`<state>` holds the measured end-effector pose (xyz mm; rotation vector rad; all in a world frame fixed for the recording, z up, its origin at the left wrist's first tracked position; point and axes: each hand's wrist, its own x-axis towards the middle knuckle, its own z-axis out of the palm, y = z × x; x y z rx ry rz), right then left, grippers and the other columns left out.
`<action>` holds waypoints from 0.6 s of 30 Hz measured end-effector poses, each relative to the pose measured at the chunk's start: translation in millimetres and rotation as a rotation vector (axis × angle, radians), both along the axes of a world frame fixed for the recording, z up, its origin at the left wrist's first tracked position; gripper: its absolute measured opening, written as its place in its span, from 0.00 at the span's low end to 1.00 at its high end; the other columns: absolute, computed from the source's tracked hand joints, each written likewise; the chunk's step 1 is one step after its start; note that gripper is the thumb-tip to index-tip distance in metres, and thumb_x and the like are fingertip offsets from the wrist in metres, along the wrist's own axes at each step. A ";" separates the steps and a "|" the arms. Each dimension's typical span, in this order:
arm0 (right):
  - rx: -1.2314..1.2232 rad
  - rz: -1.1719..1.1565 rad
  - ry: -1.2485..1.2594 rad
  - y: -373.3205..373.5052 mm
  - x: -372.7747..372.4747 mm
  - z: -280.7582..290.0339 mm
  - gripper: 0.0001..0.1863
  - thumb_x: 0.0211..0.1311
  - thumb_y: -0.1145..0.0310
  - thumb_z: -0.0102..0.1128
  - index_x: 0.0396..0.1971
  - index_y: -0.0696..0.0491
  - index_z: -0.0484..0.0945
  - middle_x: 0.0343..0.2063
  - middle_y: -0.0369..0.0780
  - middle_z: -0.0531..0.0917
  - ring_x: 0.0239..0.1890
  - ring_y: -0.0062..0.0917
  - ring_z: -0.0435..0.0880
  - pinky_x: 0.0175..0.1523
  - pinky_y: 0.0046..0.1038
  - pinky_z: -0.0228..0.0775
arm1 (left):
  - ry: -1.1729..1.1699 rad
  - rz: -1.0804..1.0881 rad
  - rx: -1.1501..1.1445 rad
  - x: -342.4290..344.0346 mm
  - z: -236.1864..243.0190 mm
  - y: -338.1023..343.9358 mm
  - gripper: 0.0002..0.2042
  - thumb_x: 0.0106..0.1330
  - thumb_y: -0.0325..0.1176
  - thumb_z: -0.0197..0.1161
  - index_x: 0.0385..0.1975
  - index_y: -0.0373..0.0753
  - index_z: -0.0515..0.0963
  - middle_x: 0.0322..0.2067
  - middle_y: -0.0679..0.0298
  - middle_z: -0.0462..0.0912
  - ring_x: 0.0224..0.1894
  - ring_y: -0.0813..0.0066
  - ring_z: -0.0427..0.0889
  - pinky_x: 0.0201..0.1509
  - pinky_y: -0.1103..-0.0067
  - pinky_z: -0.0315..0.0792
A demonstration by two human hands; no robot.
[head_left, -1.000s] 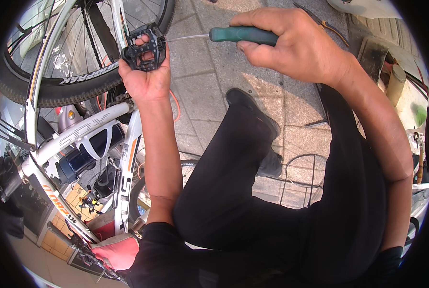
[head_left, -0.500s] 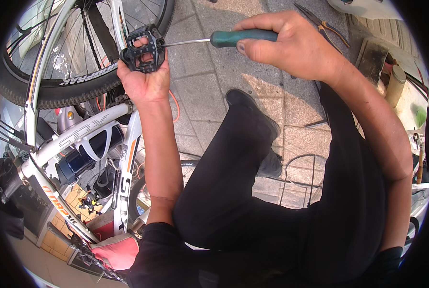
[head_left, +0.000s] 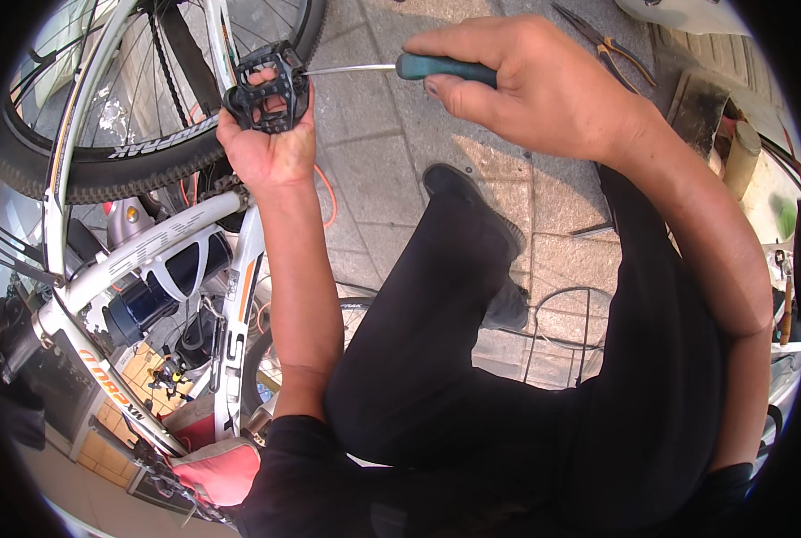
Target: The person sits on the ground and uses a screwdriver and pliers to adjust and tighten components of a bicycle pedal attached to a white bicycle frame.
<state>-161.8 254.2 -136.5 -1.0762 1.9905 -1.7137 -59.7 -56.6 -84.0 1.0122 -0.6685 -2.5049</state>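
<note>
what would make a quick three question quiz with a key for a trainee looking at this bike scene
1. Multiple choice: What does the left grip hold?
A) a dark blue bottle
B) a black, cage-shaped pedal
C) a red fabric bag

2. True or false: The green-handled tool with a thin metal shaft is in the right grip.

3. Either/or: On the grey stone paving, are the handles of the long-nosed metal pliers with black-and-orange handles spread apart or closed together?

Key: 1. B; 2. True; 3. Spread apart.
</note>
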 end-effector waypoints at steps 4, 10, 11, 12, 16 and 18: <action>0.141 -0.012 0.240 5.5 3.7 7.4 0.18 0.65 0.63 0.67 0.52 0.53 0.86 0.35 0.45 0.87 0.38 0.46 0.89 0.44 0.45 0.81 | -0.006 0.011 -0.001 -0.5 -1.8 -1.1 0.22 0.82 0.48 0.44 0.50 0.34 0.77 0.44 0.55 0.84 0.50 0.54 0.85 0.70 0.39 0.70; 0.163 0.018 0.268 7.2 8.0 12.3 0.17 0.65 0.64 0.66 0.53 0.52 0.86 0.32 0.44 0.86 0.35 0.46 0.88 0.40 0.45 0.81 | -0.025 0.033 -0.005 0.2 -1.5 -2.4 0.24 0.83 0.51 0.41 0.53 0.36 0.77 0.46 0.56 0.85 0.52 0.54 0.85 0.71 0.38 0.69; 0.161 0.024 0.260 7.7 7.3 12.6 0.18 0.66 0.64 0.66 0.53 0.53 0.86 0.33 0.44 0.86 0.36 0.46 0.89 0.41 0.46 0.81 | -0.040 0.040 -0.022 0.0 -1.6 -2.9 0.24 0.83 0.51 0.41 0.53 0.37 0.77 0.46 0.56 0.85 0.52 0.54 0.85 0.71 0.38 0.69; 0.158 0.029 0.252 7.6 7.0 12.7 0.18 0.66 0.64 0.66 0.53 0.53 0.85 0.33 0.45 0.87 0.36 0.46 0.89 0.42 0.46 0.81 | -0.031 0.038 -0.012 0.5 -1.7 -3.7 0.24 0.83 0.51 0.41 0.54 0.37 0.77 0.47 0.56 0.85 0.52 0.54 0.85 0.70 0.38 0.69; 0.104 0.048 0.092 5.0 5.1 12.8 0.16 0.67 0.65 0.65 0.50 0.58 0.86 0.34 0.48 0.89 0.37 0.48 0.89 0.45 0.45 0.81 | 0.023 0.019 0.035 2.9 -2.0 -4.7 0.24 0.84 0.50 0.41 0.55 0.37 0.77 0.48 0.55 0.85 0.52 0.53 0.85 0.69 0.37 0.70; 0.104 0.117 -0.122 4.9 0.1 17.1 0.16 0.67 0.66 0.64 0.48 0.61 0.86 0.33 0.51 0.89 0.38 0.49 0.88 0.46 0.44 0.81 | 0.027 0.021 0.035 2.6 -1.7 -3.5 0.23 0.83 0.49 0.41 0.55 0.37 0.77 0.49 0.55 0.85 0.53 0.52 0.85 0.69 0.38 0.70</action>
